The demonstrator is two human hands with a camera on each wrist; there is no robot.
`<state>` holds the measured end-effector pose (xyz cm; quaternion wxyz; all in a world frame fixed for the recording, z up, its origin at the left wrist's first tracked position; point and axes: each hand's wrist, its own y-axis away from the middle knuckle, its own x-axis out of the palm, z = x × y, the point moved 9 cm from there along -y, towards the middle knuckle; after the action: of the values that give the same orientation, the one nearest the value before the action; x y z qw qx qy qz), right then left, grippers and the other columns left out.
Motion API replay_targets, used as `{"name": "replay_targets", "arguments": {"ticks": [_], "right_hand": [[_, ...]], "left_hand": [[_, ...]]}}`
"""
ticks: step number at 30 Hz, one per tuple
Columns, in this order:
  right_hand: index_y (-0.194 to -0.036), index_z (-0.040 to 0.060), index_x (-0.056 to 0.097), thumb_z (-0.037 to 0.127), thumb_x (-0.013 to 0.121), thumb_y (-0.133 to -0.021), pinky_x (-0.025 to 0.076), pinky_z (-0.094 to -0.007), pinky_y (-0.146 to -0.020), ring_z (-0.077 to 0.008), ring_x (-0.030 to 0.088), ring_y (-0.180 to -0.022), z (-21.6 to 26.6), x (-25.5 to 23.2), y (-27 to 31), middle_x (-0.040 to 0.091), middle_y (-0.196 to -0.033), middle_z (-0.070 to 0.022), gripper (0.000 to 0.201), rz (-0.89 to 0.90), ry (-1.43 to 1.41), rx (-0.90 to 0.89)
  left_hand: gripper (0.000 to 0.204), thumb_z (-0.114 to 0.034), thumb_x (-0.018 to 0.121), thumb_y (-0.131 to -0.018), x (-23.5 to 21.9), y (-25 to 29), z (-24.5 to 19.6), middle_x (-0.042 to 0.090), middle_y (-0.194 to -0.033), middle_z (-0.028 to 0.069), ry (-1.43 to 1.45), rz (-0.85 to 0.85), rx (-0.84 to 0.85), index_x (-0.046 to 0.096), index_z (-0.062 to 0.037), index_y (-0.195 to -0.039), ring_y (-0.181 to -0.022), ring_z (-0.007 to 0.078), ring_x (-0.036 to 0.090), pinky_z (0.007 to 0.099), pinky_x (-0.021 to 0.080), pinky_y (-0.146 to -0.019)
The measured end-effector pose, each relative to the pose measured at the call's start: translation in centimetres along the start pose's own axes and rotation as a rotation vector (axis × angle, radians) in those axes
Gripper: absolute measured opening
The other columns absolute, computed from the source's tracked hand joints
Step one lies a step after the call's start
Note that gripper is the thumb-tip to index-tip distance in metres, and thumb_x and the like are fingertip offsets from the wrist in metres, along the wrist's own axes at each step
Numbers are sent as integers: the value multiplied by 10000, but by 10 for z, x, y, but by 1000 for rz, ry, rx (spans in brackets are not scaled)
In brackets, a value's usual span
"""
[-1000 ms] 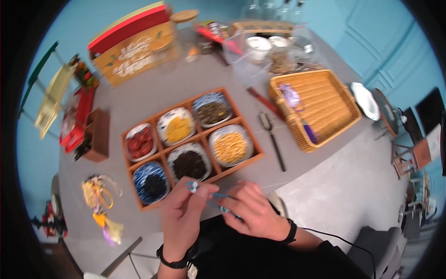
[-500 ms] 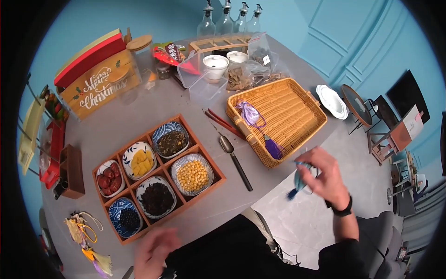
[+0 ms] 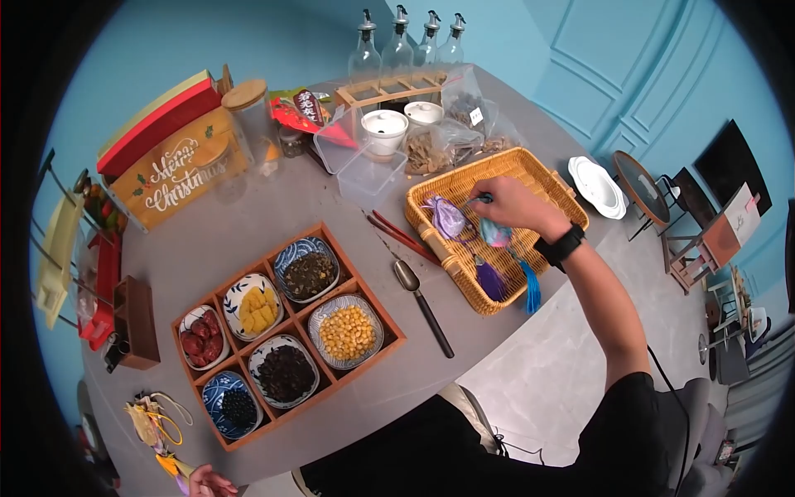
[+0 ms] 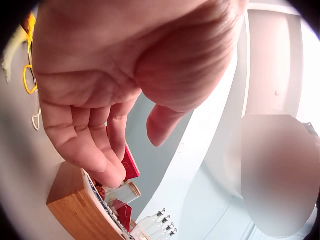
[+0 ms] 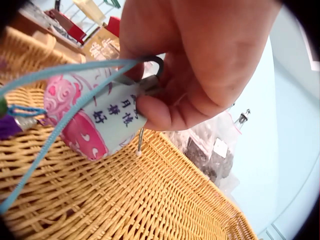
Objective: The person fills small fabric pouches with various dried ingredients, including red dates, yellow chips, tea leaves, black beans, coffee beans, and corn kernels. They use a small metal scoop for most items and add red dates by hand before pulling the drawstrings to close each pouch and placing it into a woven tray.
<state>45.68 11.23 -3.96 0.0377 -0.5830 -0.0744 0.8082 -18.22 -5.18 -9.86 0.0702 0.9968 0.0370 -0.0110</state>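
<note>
My right hand [image 3: 517, 205] is over the wicker basket [image 3: 454, 267], pinching the top of a light-blue and pink sachet [image 5: 95, 117] with dark writing on it. Its light-blue cord [image 5: 52, 137] loops across the right wrist view, and a blue tassel [image 3: 531, 288] hangs over the basket's near edge. Beside it in the basket is a purple sachet [image 3: 448, 219] with a purple tassel [image 3: 490, 280]. At the table's near left, my left hand [image 3: 211, 482] holds nothing, fingers loosely bent, close to a yellow sachet [image 3: 147, 414] with a tassel.
A wooden divided tray [image 3: 344, 373] holds several bowls of dried ingredients. Between tray and basket lies a black-handled scoop [image 3: 429, 319]. White lidded cups [image 3: 384, 131], plastic boxes [image 3: 369, 172] and bags stand behind. A white dish [image 3: 596, 189] sits at the right edge.
My right hand has carried the blue sachet from in front of me, past the table edge, to over the basket. My left hand has let go and moved down left toward the yellow sachet.
</note>
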Motion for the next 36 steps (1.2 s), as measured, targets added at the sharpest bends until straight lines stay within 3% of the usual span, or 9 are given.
{"name": "replay_targets", "arguments": {"ticks": [7, 11, 17, 20, 21, 23, 25, 31, 36], "right_hand": [[-941, 31, 704, 286, 680, -822, 523, -391, -745, -319, 675, -817, -29, 33, -42, 694, -862, -174, 282, 98, 55, 113], [-998, 13, 698, 320, 692, -826, 522, -425, -782, -369, 664, -850, -28, 24, -42, 690, -916, -221, 352, -29, 14, 106], [-1068, -15, 657, 266, 681, -860, 509, -423, -741, -367, 648, -823, 48, -41, 19, 677, -899, -211, 351, -317, 69, 41], [-1118, -6, 634, 157, 698, -841, 486, -367, -690, -257, 588, -754, 98, -30, 64, 631, -911, -150, 329, -311, -19, 69], [-1116, -15, 631, 111, 687, -839, 469, -333, -667, -234, 552, -721, 117, -19, 77, 593, -853, -128, 309, -287, -120, 55], [-1113, -32, 630, 34, 665, -824, 442, -304, -663, -200, 504, -698, 147, 14, 104, 519, -810, -105, 299, -170, -231, 147], [-1093, -43, 621, 2, 648, -810, 431, -297, -683, -186, 491, -701, 177, 37, 121, 492, -801, -92, 288, -135, -273, 46], [-1041, -64, 608, 47, 615, -864, 392, -265, -686, -141, 465, -724, 187, 77, 145, 480, -801, -48, 208, -166, -591, 195], [-1023, -71, 611, 60, 611, -893, 384, -245, -671, -122, 460, -720, 186, 101, 160, 477, -790, -35, 185, -102, -720, 303]], "left_hand": [[353, -236, 548, -990, 2, 4, 5, 639, -993, 91, 3, -23, 10, 575, 23, -1228, -836, 165, 571, 288, 459, -764], [360, -244, 555, -987, 0, 5, 7, 627, -979, 79, -44, -64, -25, 573, 17, -1234, -837, 159, 558, 285, 451, -776], [271, -193, 595, -960, -43, 5, 16, 582, -884, 52, -43, -271, 83, 592, -1, -1150, -785, 143, 519, 282, 441, -757], [296, -76, 541, -928, -79, 16, 32, 638, -1085, 57, -95, -550, 24, 577, -80, -1222, -956, 147, 611, 275, 491, -831], [271, -48, 574, -911, -71, 16, 20, 618, -1003, 13, -100, -640, 32, 594, -93, -1178, -845, 109, 565, 247, 477, -749], [315, 4, 562, -881, -66, 6, -4, 588, -1004, 21, -296, -550, 110, 591, -66, -1187, -903, 141, 563, 271, 472, -790], [306, -4, 562, -875, -69, -5, -26, 589, -999, 53, -620, -561, 313, 594, -48, -1176, -899, 182, 582, 286, 472, -774], [287, -85, 651, -848, -107, -56, -38, 591, -1061, 137, -933, -602, 204, 622, -23, -1127, -908, 281, 603, 330, 491, -781], [273, -135, 723, -798, -123, -99, -31, 621, -996, 152, -1171, -532, 193, 664, -12, -1035, -872, 289, 618, 344, 496, -734]]}}
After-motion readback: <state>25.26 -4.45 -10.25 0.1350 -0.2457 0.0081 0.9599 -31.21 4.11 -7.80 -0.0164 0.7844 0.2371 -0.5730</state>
